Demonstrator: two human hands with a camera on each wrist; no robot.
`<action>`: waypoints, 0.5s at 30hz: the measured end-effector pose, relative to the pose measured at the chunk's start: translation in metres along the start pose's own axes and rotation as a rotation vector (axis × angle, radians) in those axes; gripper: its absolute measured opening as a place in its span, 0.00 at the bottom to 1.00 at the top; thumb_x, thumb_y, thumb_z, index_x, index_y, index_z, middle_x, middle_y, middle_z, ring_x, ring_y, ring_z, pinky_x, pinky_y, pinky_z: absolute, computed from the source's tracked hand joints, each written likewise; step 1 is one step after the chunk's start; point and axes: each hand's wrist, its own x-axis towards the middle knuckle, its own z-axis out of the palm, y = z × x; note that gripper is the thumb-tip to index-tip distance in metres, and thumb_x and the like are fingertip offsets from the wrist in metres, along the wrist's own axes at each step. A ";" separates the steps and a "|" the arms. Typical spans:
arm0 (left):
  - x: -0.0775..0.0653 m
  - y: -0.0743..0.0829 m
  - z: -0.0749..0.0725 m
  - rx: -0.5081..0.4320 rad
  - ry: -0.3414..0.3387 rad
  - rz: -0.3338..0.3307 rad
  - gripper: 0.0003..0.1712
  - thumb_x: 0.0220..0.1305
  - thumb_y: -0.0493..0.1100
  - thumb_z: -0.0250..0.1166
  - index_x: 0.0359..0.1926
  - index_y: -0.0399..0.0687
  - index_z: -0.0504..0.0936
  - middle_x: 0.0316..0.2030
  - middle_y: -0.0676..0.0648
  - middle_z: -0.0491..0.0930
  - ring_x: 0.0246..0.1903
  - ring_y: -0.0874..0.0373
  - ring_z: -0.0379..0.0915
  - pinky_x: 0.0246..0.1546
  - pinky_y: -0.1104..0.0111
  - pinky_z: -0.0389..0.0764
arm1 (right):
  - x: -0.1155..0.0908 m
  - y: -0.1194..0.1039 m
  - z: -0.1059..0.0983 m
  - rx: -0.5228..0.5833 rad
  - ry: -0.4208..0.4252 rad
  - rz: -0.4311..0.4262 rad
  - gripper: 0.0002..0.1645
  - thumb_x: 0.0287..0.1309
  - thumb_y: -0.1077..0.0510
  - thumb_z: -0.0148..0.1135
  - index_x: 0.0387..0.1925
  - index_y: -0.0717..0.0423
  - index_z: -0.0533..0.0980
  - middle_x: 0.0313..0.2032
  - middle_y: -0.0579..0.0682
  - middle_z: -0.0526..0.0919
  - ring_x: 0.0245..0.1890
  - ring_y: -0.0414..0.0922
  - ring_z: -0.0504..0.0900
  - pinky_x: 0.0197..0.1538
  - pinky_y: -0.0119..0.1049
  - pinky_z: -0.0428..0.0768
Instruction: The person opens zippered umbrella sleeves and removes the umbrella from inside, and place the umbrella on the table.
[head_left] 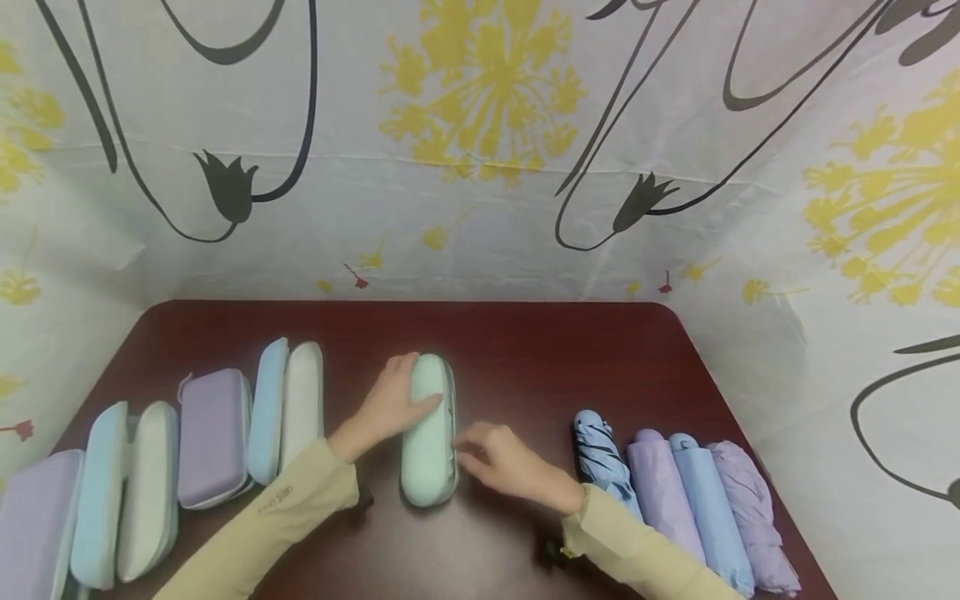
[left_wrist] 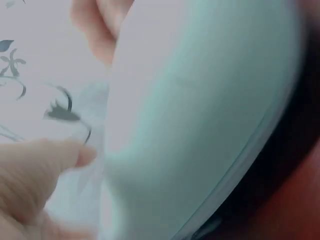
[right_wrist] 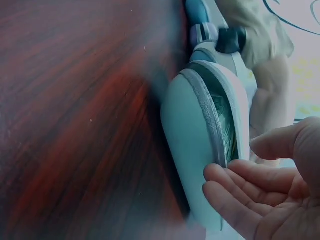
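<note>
A mint-green zippered hard case (head_left: 426,442), long with rounded ends, stands on the table between the two hands. My left hand (head_left: 386,404) holds it, with the thumb across its upper face and the fingers at the far left side. In the right wrist view the zip of the case (right_wrist: 190,125) is partly undone, and something greenish and wrinkled (right_wrist: 225,122) shows in the gap; its kind cannot be made out. My right hand (head_left: 510,462) is at the zipped side. Its fingertips (right_wrist: 215,174) lie at the zip edge, thumb apart, with no zip pull visible between them.
To the left on the dark red table (head_left: 495,333) stand light blue and pale cases (head_left: 300,400) lying open, and lavender cases (head_left: 213,433). At the right lie several folded umbrellas, among them a patterned blue one (head_left: 596,442) and a lavender one (head_left: 663,492). A patterned cloth (head_left: 480,242) hangs behind.
</note>
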 end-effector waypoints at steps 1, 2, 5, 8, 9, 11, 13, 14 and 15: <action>-0.004 0.002 0.005 -0.033 0.026 -0.056 0.47 0.50 0.49 0.68 0.64 0.29 0.59 0.56 0.29 0.64 0.52 0.38 0.67 0.47 0.48 0.73 | 0.001 0.001 -0.001 -0.005 -0.002 -0.010 0.09 0.54 0.67 0.61 0.39 0.64 0.80 0.34 0.53 0.82 0.34 0.42 0.80 0.39 0.29 0.78; -0.008 0.004 0.010 -0.061 0.051 -0.101 0.51 0.48 0.50 0.70 0.65 0.29 0.56 0.56 0.29 0.64 0.52 0.38 0.66 0.47 0.48 0.74 | 0.002 0.001 -0.001 -0.009 -0.004 -0.017 0.09 0.54 0.67 0.61 0.39 0.65 0.80 0.34 0.53 0.82 0.35 0.42 0.80 0.40 0.29 0.78; -0.016 0.005 0.022 -0.086 0.089 -0.170 0.58 0.42 0.52 0.74 0.66 0.30 0.53 0.55 0.30 0.63 0.50 0.40 0.67 0.44 0.49 0.74 | 0.004 0.000 -0.002 -0.016 -0.007 -0.027 0.09 0.54 0.67 0.60 0.38 0.64 0.80 0.34 0.53 0.83 0.35 0.42 0.80 0.40 0.28 0.77; -0.018 0.005 0.025 -0.079 0.098 -0.187 0.59 0.38 0.53 0.75 0.65 0.30 0.54 0.53 0.32 0.64 0.49 0.41 0.66 0.44 0.50 0.74 | 0.006 -0.001 -0.003 -0.018 -0.003 -0.032 0.09 0.55 0.68 0.59 0.38 0.64 0.80 0.35 0.54 0.83 0.37 0.43 0.81 0.41 0.28 0.77; -0.018 0.005 0.025 -0.082 0.089 -0.195 0.59 0.37 0.53 0.75 0.65 0.30 0.54 0.52 0.32 0.64 0.48 0.42 0.67 0.44 0.50 0.74 | 0.006 -0.001 -0.004 -0.019 -0.002 -0.034 0.09 0.55 0.68 0.59 0.38 0.64 0.80 0.35 0.54 0.83 0.37 0.43 0.81 0.41 0.28 0.77; -0.017 0.004 0.023 -0.098 0.071 -0.210 0.59 0.37 0.52 0.74 0.65 0.29 0.54 0.50 0.32 0.65 0.47 0.42 0.67 0.44 0.51 0.74 | 0.006 0.000 -0.004 -0.013 -0.002 -0.034 0.09 0.54 0.68 0.59 0.38 0.64 0.80 0.35 0.54 0.83 0.37 0.43 0.81 0.42 0.28 0.77; -0.016 0.002 0.020 -0.127 0.049 -0.245 0.58 0.37 0.50 0.74 0.64 0.28 0.54 0.50 0.31 0.67 0.46 0.42 0.68 0.44 0.51 0.75 | 0.007 0.001 -0.003 -0.005 0.005 -0.038 0.09 0.54 0.68 0.60 0.38 0.64 0.80 0.35 0.53 0.83 0.37 0.43 0.80 0.41 0.28 0.77; -0.017 0.001 0.018 -0.162 0.034 -0.270 0.58 0.37 0.49 0.73 0.65 0.28 0.53 0.50 0.31 0.68 0.46 0.41 0.69 0.44 0.51 0.75 | 0.007 0.001 -0.002 -0.006 0.015 -0.040 0.09 0.53 0.68 0.61 0.38 0.64 0.80 0.34 0.53 0.83 0.36 0.43 0.80 0.41 0.28 0.77; -0.017 -0.001 0.016 -0.209 0.020 -0.295 0.57 0.39 0.48 0.72 0.65 0.28 0.52 0.50 0.30 0.68 0.47 0.41 0.70 0.45 0.51 0.75 | 0.008 0.002 -0.002 -0.006 0.028 -0.037 0.09 0.53 0.67 0.62 0.38 0.64 0.80 0.34 0.53 0.83 0.36 0.43 0.80 0.41 0.28 0.77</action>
